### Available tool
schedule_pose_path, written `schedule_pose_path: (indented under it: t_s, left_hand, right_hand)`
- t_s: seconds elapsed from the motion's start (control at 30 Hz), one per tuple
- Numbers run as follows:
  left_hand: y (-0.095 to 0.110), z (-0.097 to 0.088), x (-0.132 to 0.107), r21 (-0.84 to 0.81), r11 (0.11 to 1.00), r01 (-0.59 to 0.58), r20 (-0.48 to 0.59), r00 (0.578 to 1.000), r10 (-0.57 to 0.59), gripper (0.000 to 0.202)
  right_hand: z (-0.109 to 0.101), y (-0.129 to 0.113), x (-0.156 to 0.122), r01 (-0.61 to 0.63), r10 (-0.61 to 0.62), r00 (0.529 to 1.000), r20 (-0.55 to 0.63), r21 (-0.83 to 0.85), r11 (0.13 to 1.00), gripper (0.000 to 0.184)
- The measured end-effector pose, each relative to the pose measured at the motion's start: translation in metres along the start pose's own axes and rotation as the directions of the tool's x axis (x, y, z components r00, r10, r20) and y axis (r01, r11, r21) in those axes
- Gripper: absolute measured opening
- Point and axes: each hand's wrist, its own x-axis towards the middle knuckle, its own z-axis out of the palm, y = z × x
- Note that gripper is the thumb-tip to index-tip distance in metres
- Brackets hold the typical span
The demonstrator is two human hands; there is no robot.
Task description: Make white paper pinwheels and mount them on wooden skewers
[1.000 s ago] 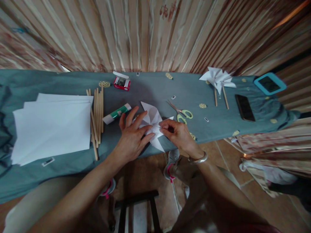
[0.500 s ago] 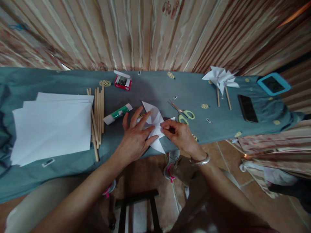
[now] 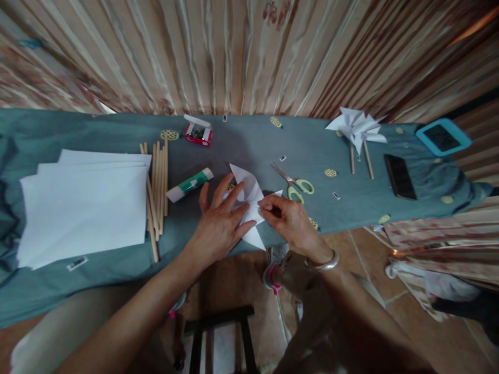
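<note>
A white folded paper pinwheel (image 3: 249,192) lies on the teal cloth (image 3: 241,145) near the table's front edge. My left hand (image 3: 218,223) rests flat on its left part, fingers spread and pressing the paper down. My right hand (image 3: 286,218) pinches a fold at the pinwheel's centre with thumb and fingers. A silver bangle sits on my right wrist. The lower paper tip juts past the table edge between my hands.
A stack of white paper sheets (image 3: 83,205) lies at the left with several wooden sticks (image 3: 156,182) beside it. Nearby lie a glue stick (image 3: 189,184), a red pin box (image 3: 198,134), yellow-handled scissors (image 3: 296,186), finished pinwheels (image 3: 356,130), a black phone (image 3: 399,176) and a blue-cased device (image 3: 442,136).
Both hands stay on the pinwheel and shift only slightly; the right fingers keep working the centre fold. The view has drifted a little.
</note>
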Motion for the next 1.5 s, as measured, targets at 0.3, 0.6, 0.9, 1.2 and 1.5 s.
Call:
schedule_pose_path:
  t_s: [0.3,0.6,0.9,1.2,1.5]
  left_hand:
    - [0.004,-0.002,0.004,0.009,1.000,-0.019,0.030,0.999,0.019,0.034]
    - [0.008,-0.004,0.008,-0.013,1.000,0.001,0.038,0.999,0.000,0.028]
    - [0.008,-0.007,0.011,-0.063,0.998,0.023,0.056,0.998,-0.020,0.023]
    - [0.005,-0.008,0.011,-0.129,0.991,0.040,0.050,0.998,-0.034,0.022]
    - [-0.014,-0.022,0.003,-0.141,0.986,0.085,-0.198,0.974,-0.112,0.026]
  right_hand:
    - [0.001,-0.007,-0.007,0.117,-0.126,0.992,-0.033,-0.202,0.972,0.017]
    - [0.008,-0.019,-0.017,0.369,-0.393,0.919,0.023,-0.395,0.841,0.027]
    - [0.012,-0.019,-0.012,0.365,-0.371,0.926,0.065,-0.395,0.843,0.028]
    - [0.012,-0.021,-0.013,0.386,-0.388,0.918,0.082,-0.415,0.824,0.030]
    - [0.014,-0.016,-0.013,0.387,-0.389,0.917,0.089,-0.437,0.812,0.030]
